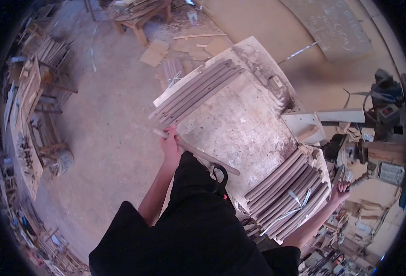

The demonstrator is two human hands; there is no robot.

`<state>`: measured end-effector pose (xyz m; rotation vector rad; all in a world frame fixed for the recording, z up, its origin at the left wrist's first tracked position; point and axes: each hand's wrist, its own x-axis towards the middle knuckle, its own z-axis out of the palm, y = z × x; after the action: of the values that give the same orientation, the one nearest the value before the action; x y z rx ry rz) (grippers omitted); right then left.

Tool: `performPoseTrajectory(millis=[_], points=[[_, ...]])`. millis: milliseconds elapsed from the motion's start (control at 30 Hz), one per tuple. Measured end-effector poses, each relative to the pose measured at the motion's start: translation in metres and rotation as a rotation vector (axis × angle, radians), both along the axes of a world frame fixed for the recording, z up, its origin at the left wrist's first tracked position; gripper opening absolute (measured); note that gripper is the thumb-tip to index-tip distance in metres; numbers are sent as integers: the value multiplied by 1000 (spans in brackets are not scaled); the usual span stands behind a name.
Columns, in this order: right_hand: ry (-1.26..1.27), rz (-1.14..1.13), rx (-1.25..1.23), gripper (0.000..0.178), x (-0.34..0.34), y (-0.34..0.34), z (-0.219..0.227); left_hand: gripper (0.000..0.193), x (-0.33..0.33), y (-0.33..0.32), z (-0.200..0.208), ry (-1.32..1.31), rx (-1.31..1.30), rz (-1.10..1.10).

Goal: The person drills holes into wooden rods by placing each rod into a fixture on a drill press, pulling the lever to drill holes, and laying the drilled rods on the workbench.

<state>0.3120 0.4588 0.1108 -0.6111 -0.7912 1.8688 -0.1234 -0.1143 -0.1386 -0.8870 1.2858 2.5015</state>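
Ideally, steady the stick [207,157], slanting along the near edge of the surface [242,124], with the left hand [169,142], whose fingers pinch it near one end; the right hand [339,192], fingers apparently wrapped around a lever [361,178], suits even pressure.

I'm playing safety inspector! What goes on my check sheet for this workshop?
Surface: pale worktable, dusty and stained.
Job's things: brown stick in hand; row of sticks and tied stack on the table.
Clutter: flat scraps on the floor.
Hands: left hand holds the brown stick; right hand beside a machine, grip unclear.
Cables: grey cord or strap, can't tell which.
Surroundings: side bench at far left, bucket nearby.
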Motion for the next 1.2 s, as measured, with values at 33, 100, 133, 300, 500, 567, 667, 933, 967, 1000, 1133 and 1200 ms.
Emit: performPoseTrajectory(millis=[33, 100, 133, 300, 500, 567, 667, 933, 967, 1000, 1133, 1200], points=[[7, 18, -1, 23, 4, 0, -1, 22, 2, 3, 8, 20, -61, -12], [26, 12, -8, 22, 6, 1, -1, 27, 2, 5, 28, -49, 22, 44], [55, 9, -33, 22, 16, 1, 2, 34, 0, 8, 40, -121, 106, 110], [-185, -233, -74, 16, -28, -24, -4, 53, -5, 36, 152, 381, 345, -273], [-581, -267, 350, 25, 1, 19, -5, 47, 3, 184, 228, 704, 605, -623], [-573, -258, 258, 33, -21, 17, 5, 48, 13, 236, 238, 719, 661, -775], [-673, -293, 289, 37, -35, -12, 17, 47, 34, 311, 236, 797, 677, -883], [-737, -516, 167, 43, -37, -63, 43, 40, 85, 416, 223, 807, 685, -912], [-719, -493, 185, 42, -36, -60, 40, 33, 87, 420, 217, 881, 655, -912], [-715, -490, 184, 42, -38, -61, 40, 25, 88, 423, 212, 951, 625, -913], [-682, -491, 213, 35, -44, -63, 37, 13, 75, 408, 199, 1236, 451, -906], [-703, -503, 203, 33, -44, -62, 37, 25, 65, 393, 203, 1801, -189, -898]])
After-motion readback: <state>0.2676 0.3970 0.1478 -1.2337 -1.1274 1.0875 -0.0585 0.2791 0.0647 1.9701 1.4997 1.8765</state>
